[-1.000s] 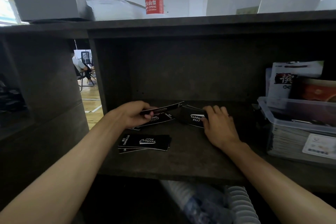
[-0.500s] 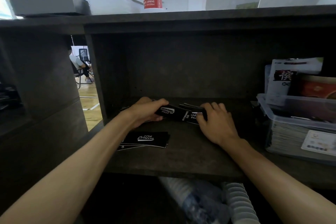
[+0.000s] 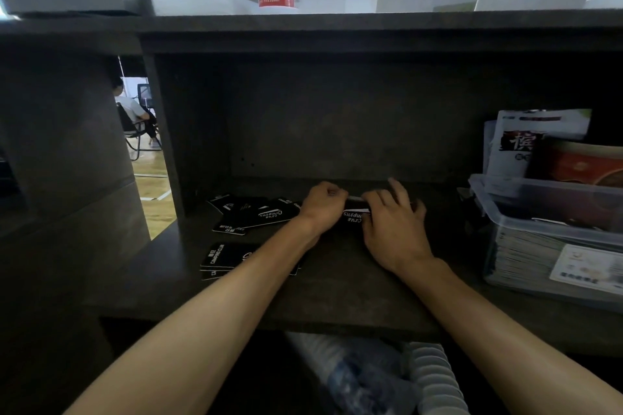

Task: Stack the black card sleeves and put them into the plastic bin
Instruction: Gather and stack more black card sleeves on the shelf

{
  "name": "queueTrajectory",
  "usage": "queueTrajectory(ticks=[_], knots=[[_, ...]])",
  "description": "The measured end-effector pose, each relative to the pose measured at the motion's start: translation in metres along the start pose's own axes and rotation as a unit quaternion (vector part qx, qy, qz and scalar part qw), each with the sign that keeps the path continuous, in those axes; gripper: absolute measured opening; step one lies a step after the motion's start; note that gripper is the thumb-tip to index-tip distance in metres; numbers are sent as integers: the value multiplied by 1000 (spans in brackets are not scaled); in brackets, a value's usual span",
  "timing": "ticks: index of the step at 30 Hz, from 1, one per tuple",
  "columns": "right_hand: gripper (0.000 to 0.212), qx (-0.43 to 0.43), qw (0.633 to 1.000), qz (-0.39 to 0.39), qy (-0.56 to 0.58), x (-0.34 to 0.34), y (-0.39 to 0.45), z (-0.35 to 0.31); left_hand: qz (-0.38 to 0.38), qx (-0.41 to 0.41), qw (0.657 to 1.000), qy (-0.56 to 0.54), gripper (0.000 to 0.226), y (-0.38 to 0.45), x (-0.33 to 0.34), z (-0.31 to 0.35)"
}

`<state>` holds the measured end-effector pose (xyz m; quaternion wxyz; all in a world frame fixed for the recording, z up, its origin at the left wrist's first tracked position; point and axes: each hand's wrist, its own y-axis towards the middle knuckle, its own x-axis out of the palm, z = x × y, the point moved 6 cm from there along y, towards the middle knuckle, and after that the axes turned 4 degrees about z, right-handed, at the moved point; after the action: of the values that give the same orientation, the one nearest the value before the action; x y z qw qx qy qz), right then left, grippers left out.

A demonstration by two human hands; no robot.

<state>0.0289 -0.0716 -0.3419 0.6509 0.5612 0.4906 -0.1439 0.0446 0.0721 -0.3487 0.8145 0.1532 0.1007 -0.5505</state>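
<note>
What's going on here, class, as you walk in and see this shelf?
A person is gathering black card sleeves on a dark shelf. The left hand and right hand meet over a small bunch of sleeves, squaring it up. More loose sleeves lie to the left, and a small pile sits nearer the front edge. The plastic bin waits on the right, already holding papers.

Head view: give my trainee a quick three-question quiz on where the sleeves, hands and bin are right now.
1. True or false: the plastic bin sits right of both hands.
2. Which hands hold the sleeve stack? A) left hand only B) right hand only C) both
3. Fill in: loose sleeves still lie on the ___, to the left.

Key: 1 true; 2 C; 3 shelf.
</note>
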Motion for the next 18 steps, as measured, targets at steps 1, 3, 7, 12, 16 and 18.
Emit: queueTrajectory(ticks=[1,3,7,12,16,18], knots=[[45,-1,1000,-4,1,1,0,-2,5,2,1000,4,31,0,1,1],[45,3,1000,-18,9,3,1,-5,13,5,1000,-8,31,-2,5,4],[45,10,999,-20,36,4,5,-6,6,5,999,-31,33,-5,7,6],[48,-10,999,-22,29,3,3,-8,-59,24,998,-3,39,-18,-21,7],[46,-9,999,-22,40,0,2,-7,-115,109,973,167,25,-48,-99,16],[45,-6,999,-19,37,-1,2,-8,-173,91,938,288,33,-69,-136,2]])
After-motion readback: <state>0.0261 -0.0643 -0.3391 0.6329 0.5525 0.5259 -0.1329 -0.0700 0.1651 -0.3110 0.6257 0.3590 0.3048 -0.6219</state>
